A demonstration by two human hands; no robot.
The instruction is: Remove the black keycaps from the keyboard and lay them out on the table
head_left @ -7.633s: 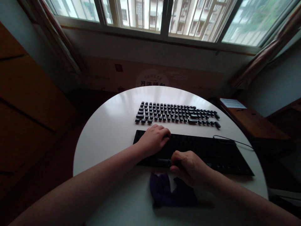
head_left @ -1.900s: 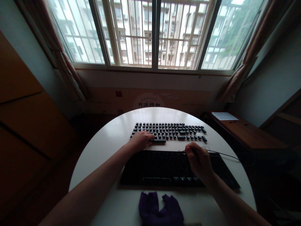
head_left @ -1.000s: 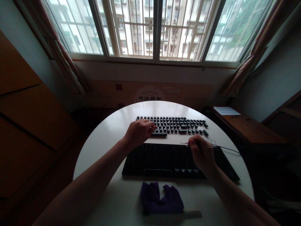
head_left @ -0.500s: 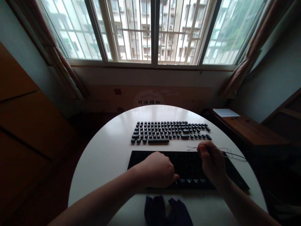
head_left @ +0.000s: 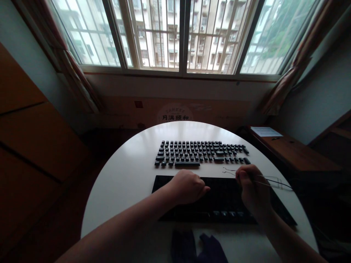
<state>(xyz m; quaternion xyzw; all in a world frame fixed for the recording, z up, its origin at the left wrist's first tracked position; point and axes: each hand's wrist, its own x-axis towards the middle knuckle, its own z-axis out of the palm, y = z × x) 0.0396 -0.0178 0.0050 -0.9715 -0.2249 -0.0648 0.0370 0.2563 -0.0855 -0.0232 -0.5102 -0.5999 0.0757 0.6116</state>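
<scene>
My right hand is closed around a wire keycap puller; its thin hooked ends stick out to the left and its wire loop to the right. Below lies a black keyboard, its bed mostly dark, with several keycaps visible along the front row. Over the keyboard's left half, my left hand is closed with the knuckles up. Its fingertips are hidden, so whatever they hold cannot be seen. Removed black keycaps lie in keyboard-like rows behind the keyboard, with a long space bar at their front.
All this is on a round white table. A dark purple cloth item lies at the near edge. To the right stands a low wooden table with a paper sheet. A barred window and curtains are ahead.
My left hand has lifted away from the keyboard's front row and moved back, uncovering part of that row. The right hand still holds the puller. The view has shifted slightly.
</scene>
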